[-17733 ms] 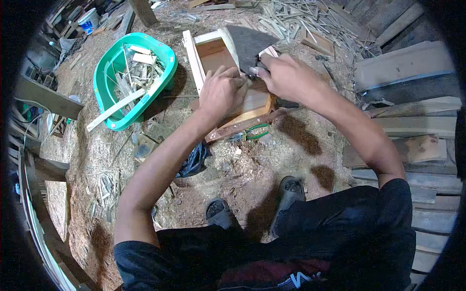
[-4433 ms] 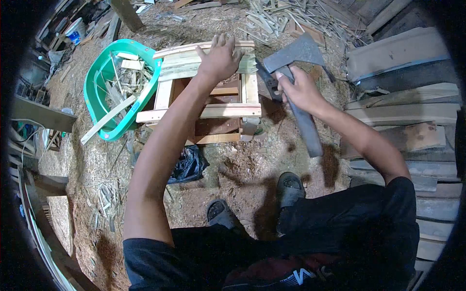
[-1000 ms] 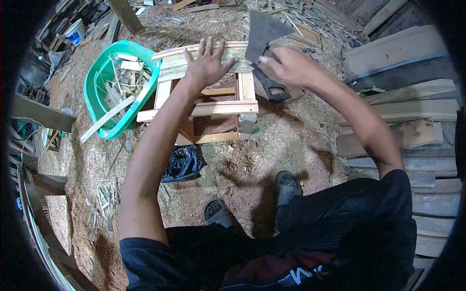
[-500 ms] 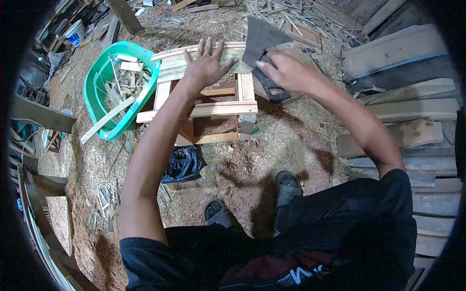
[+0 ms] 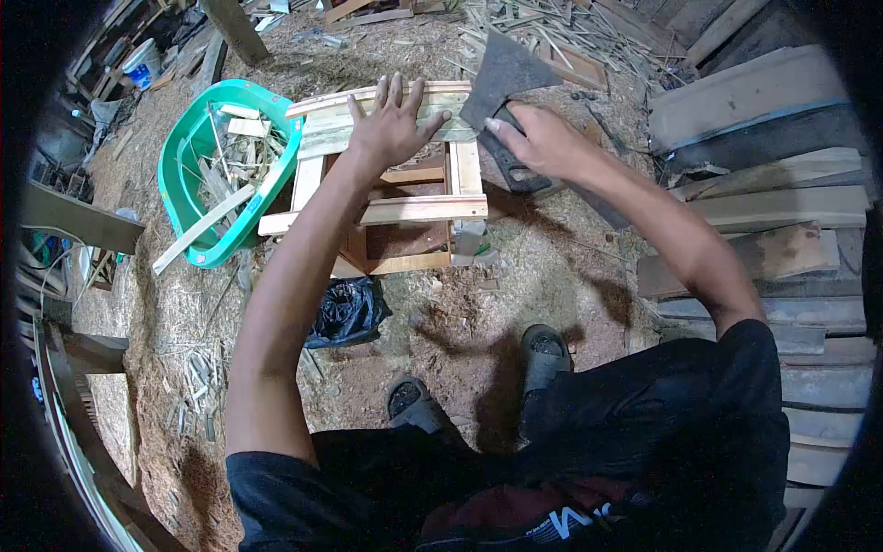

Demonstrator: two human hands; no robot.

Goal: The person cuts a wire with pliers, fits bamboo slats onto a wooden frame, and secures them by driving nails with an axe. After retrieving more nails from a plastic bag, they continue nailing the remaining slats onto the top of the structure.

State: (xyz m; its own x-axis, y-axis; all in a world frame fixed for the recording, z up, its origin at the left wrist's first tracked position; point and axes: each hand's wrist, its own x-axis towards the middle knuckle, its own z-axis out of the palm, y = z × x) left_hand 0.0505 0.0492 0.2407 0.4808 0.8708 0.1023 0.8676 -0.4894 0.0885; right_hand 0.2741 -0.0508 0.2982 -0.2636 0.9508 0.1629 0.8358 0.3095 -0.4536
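Observation:
My left hand (image 5: pixel 386 129) lies flat, fingers spread, on the pale slats (image 5: pixel 322 131) across the far end of a small wooden frame (image 5: pixel 464 170). A nearer crosspiece (image 5: pixel 423 208) spans the same frame. My right hand (image 5: pixel 543 138) is closed on a hatchet (image 5: pixel 506 69) with a dark, flared blade. Its broad edge points away from me, and the narrow end is right at the slats' right end. Just below the hand is a black handle with an oval opening (image 5: pixel 509 166), like a handsaw's. My right fingers are partly hidden behind the hand.
A green plastic tub (image 5: pixel 168 198) of wood offcuts stands left of the frame. Nearer me lies a black plastic bag (image 5: pixel 349 313). Stacked boards (image 5: pixel 763 212) line the right side. Thin wood strips (image 5: pixel 552 28) litter the ground at the back, amid sawdust.
My right hand and the hatchet have shifted slightly right and toward me. A dark strip now shows below my right forearm. My left hand stays on the slats.

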